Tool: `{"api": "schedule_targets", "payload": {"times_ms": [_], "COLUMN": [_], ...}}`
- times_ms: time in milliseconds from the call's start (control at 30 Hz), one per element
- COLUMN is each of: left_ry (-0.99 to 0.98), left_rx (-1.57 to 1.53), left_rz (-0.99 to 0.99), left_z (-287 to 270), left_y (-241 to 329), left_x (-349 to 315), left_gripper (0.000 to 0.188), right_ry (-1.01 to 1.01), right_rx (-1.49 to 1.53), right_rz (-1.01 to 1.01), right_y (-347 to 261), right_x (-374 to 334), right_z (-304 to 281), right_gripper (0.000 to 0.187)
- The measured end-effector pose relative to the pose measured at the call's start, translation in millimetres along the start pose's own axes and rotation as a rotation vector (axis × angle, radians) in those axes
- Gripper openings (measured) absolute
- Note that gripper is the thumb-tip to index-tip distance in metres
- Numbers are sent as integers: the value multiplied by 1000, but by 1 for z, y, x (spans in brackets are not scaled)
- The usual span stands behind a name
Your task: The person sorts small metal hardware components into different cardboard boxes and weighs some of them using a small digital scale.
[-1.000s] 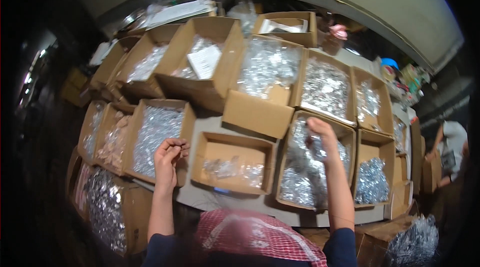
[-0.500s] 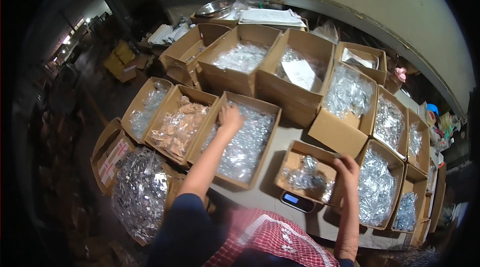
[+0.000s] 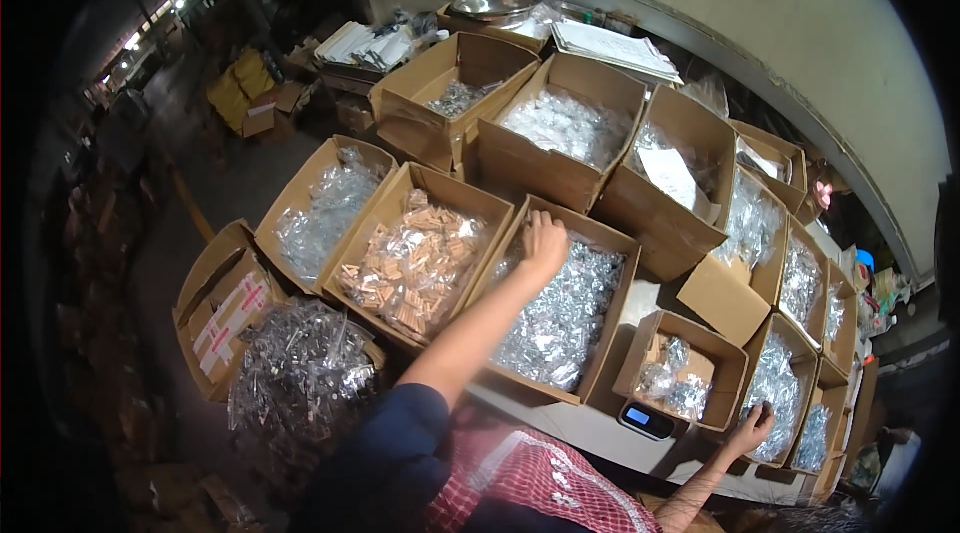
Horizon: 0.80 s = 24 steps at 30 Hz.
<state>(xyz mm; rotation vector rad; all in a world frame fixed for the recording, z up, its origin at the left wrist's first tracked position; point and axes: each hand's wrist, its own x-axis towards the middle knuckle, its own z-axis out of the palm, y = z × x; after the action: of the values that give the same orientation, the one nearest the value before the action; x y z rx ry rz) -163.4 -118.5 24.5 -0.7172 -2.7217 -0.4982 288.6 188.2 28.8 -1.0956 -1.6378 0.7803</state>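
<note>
My left hand (image 3: 547,245) reaches into the far left corner of a cardboard box (image 3: 628,333) filled with small clear bags of silvery metal parts (image 3: 560,318). Its fingers are curled down against the bags, and what they grip is hidden. To the right, a small box (image 3: 632,373) holding a few clear bags (image 3: 676,373) rests on a scale with a lit display (image 3: 645,420). My right hand (image 3: 752,430) is just right of that small box, at the near edge of another box of clear bags (image 3: 778,383). Its fingers are bent together; nothing can be made out between them.
Left of my left hand stands a box of bagged tan pieces (image 3: 412,258), then a box of clear bags (image 3: 335,213). A large bag of dark metal parts (image 3: 300,368) sits at lower left. Taller boxes (image 3: 450,68) line the back, near stacked papers (image 3: 615,48) and a metal bowl (image 3: 495,5).
My right hand has left the small box's right edge and moved nearer, to the box of bags beside it. My left hand stays in its box. The whole view has shifted, moving the boxes rightward.
</note>
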Motion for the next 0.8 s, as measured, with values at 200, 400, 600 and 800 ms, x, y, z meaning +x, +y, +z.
{"api": "schedule_targets", "payload": {"times_ms": [200, 400, 600, 800], "left_ry": [90, 13, -703, -391], "left_rx": [-494, -1305, -39, -921], "left_rz": [88, -308, -349, -496], "left_z": [-29, -113, -130, -108], "left_y": [-5, -77, -137, -175], "left_x": [-12, -11, -26, -27], "left_gripper": [17, 53, 66, 30], "right_ry": [-53, 75, 26, -115], "right_rx": [-211, -225, -403, -272], "right_rz": [-88, 17, -64, -79], "right_y": [2, -6, 7, 23], "right_x": [0, -7, -4, 4], "right_z": [0, 1, -6, -14], "right_gripper": [30, 37, 35, 34]}}
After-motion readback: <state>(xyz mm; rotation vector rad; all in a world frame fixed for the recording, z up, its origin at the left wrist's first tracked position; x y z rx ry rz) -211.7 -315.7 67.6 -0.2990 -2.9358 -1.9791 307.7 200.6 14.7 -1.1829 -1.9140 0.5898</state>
